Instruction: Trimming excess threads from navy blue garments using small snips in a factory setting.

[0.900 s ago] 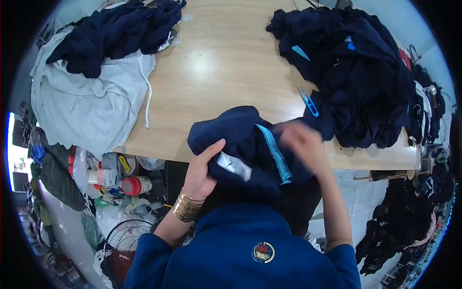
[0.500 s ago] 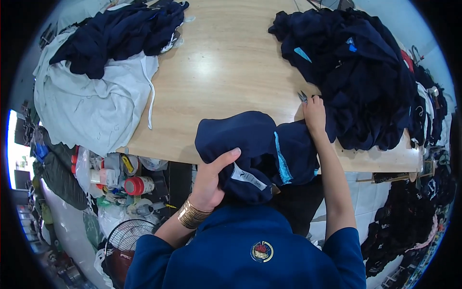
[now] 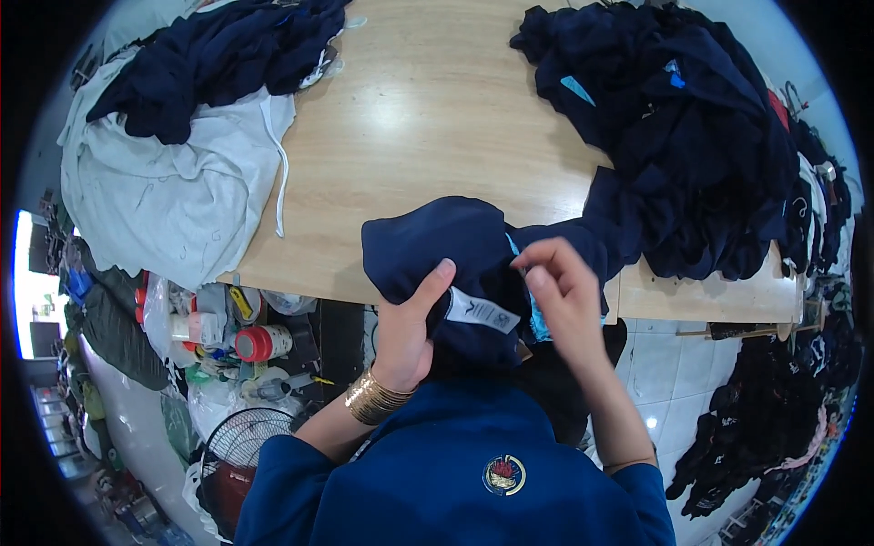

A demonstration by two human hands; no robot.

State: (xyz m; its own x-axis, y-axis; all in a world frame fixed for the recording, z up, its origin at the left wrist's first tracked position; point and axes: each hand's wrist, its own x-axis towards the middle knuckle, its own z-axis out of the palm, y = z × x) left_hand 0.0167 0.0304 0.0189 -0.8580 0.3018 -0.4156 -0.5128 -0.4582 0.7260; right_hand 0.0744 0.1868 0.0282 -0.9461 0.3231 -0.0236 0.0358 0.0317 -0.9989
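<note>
A navy garment (image 3: 437, 241) lies bunched over the table's front edge, with a white label (image 3: 481, 312) and a light-blue strip (image 3: 539, 318) on it. My left hand (image 3: 408, 332) is closed on the garment to the left of the label, thumb on top. Over the light-blue strip, my right hand (image 3: 569, 305) is curled with thumb and forefinger close together. It holds the thread snips, which are almost wholly hidden by the fingers.
A large heap of navy garments (image 3: 692, 155) covers the table's right side. Navy cloth (image 3: 228, 64) lies on a pale grey garment (image 3: 173, 200) at the left. Below the wooden table (image 3: 391, 118) stand a red-lidded jar (image 3: 259, 343) and a wire basket (image 3: 250, 437).
My right hand has come from beside the right heap, where the snips' blades showed, down and left to the garment's light-blue strip. My left hand keeps its hold, and the label shows more fully.
</note>
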